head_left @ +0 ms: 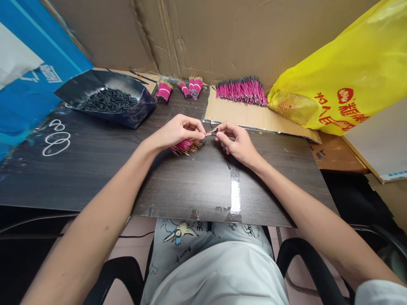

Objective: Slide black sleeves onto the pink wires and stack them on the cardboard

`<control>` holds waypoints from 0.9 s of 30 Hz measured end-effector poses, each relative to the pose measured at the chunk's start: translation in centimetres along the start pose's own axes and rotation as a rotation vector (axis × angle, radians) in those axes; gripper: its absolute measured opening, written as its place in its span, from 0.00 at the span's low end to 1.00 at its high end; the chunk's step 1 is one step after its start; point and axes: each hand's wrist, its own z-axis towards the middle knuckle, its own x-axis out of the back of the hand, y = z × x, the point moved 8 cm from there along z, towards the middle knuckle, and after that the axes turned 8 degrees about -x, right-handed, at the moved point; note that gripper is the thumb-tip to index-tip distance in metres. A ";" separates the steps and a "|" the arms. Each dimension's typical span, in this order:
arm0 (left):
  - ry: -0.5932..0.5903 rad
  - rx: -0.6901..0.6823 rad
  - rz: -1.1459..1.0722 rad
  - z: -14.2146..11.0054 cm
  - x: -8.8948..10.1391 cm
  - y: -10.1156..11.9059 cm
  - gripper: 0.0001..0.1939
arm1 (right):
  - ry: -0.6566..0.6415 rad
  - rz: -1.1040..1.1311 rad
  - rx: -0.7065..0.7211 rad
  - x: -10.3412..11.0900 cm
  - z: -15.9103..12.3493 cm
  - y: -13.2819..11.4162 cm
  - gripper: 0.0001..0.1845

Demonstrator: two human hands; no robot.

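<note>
My left hand (182,130) pinches thin pink wire (207,134) with gold-coloured tips that point to the right; how many strands it holds I cannot tell. Facing it, my right hand (235,142) is closed at the fingertips on a small black tube (215,132), which meets or nearly meets the gold tips. Below my left hand lies a loose pile of pink wires (186,147) with gold ends, partly covered by the hand. A single black tube (228,166) rests on the dark table below my right hand.
A dark open bag (140,112) full of black tubes stands left. White rubber bands (57,143) lie near it. Banded pink wire bundles (164,92) are at the back. A row of black-capped pink wires (241,92) sits on cardboard (254,115), beside a yellow bag (337,72).
</note>
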 end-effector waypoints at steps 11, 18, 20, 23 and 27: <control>-0.004 -0.006 0.003 0.1 -0.1 0.0 0.06 | 0.014 -0.080 0.061 0.1 -0.2 -0.4 0.09; -0.004 0.004 0.007 0.0 -0.1 0.1 0.06 | 0.069 -0.305 0.190 0.1 -1.0 -1.9 0.06; -0.003 0.002 0.006 0.0 -0.1 0.0 0.06 | 0.084 -0.385 0.244 0.0 -1.3 -2.5 0.05; 0.002 -0.004 0.005 0.0 0.0 -0.1 0.07 | 0.083 -0.460 0.272 -0.1 -1.5 -2.8 0.05; 0.008 0.016 0.013 0.0 0.1 -0.5 0.09 | 0.081 -0.480 0.288 -0.2 -1.7 -3.0 0.06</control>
